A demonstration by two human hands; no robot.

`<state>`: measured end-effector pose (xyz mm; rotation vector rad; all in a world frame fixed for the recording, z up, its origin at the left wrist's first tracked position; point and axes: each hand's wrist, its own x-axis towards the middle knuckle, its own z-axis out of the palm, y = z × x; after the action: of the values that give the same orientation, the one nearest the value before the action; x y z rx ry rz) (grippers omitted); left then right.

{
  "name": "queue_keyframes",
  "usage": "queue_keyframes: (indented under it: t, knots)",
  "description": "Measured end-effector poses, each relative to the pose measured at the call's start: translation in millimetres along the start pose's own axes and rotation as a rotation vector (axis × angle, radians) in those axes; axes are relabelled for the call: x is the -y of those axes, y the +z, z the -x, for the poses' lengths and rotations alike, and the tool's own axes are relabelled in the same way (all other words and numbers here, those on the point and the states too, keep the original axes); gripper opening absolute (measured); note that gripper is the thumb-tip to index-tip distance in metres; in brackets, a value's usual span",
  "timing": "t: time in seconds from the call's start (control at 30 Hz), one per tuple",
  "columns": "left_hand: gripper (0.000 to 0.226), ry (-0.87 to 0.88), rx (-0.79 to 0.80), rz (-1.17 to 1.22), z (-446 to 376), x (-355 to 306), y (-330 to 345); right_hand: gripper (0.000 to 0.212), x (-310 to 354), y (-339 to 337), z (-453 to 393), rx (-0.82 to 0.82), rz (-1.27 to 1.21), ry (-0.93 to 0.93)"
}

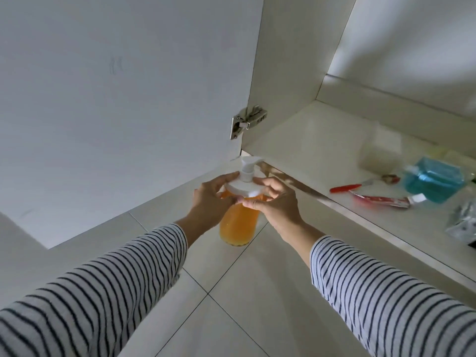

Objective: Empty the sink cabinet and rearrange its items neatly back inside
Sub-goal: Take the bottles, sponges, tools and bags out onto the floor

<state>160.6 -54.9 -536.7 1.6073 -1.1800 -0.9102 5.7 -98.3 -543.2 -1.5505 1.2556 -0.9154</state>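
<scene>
pump bottle (239,222) of orange liquid is up in both hands right now, held over the tiled floor (257,305) just outside the open cabinet (309,140), below and in front of the shelf's front edge. left hand (210,202) is wrapped round the shoulder of the bottle, fingers closed on it, and right hand (277,202) is pinching the rim of the white cap (240,188) from the other side, so both grips are firmly shut on the same thing. looks to me like the emptying part isn't finished, or she's mid-way through sorting: a toothbrush (345,188), a toothpaste tube (381,200), a blue mouthwash bottle (432,180) and some crinkly packet (463,222) sit loose on the shelf off to the right, kinda scattered. can't tell if the bottle is going in or coming out. either way next move needs it kept upright so the pump doesn't dribble, then set down somewhere flat, clear of the cabinet door (128,99) hinge (247,121).
</scene>
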Motion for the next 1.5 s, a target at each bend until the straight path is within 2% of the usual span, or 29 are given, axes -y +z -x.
queue_keyframes:
  t: [0.2, 0.37, 0.53, 0.67, 0.83, 0.97, 1.1, 1.27, 1.37, 1.5]
  knots:
    - [0.055, -0.075, -0.024, 0.046, -8.9, 35.3, 16.5, 0.045, -28.5, 13.5, -5.0, 0.000, 0.003, 0.065]
    - [0.055, -0.065, -0.036, 0.014, -12.8, 46.3, 22.2, 0.046, -40.6, 17.9, -11.5, -0.005, -0.009, 0.052]
    - [0.053, -0.061, 0.024, -0.075, -12.1, 43.2, 14.5, 0.048, -36.1, 11.8, -13.4, 0.074, 0.152, 0.021]
    - [0.056, -0.024, 0.102, -0.329, -5.7, 27.6, 3.5, 0.043, -17.1, -0.7, -9.9, 0.190, 0.311, 0.053]
    - [0.064, 0.051, 0.227, -0.787, 4.3, -4.7, -1.4, 0.049, 17.1, -8.5, -1.2, 0.306, 0.737, 0.014]
    - [0.051, 0.036, 0.173, -1.049, 7.7, -21.9, 2.5, 0.045, 36.1, -8.8, 8.8, 0.368, 1.004, -0.016]
    - [0.033, 0.086, 0.143, -1.175, 9.9, -53.0, 6.0, 0.034, 60.8, -23.6, 14.6, 0.319, 1.128, -0.002]
    - [0.031, 0.205, 0.114, -1.210, 6.3, -110.9, 18.5, 0.006, 111.8, -74.8, 25.2, 0.236, 1.189, 0.004]
    - [0.030, 0.269, 0.129, -1.199, 2.0, -149.8, 35.2, 0.010, 133.2, -113.6, 26.4, 0.179, 1.194, 0.026]
    - [0.046, 0.325, 0.133, -1.171, -8.4, -192.2, 70.9, 0.040, 150.3, -166.1, 23.9, 0.055, 1.121, 0.051]
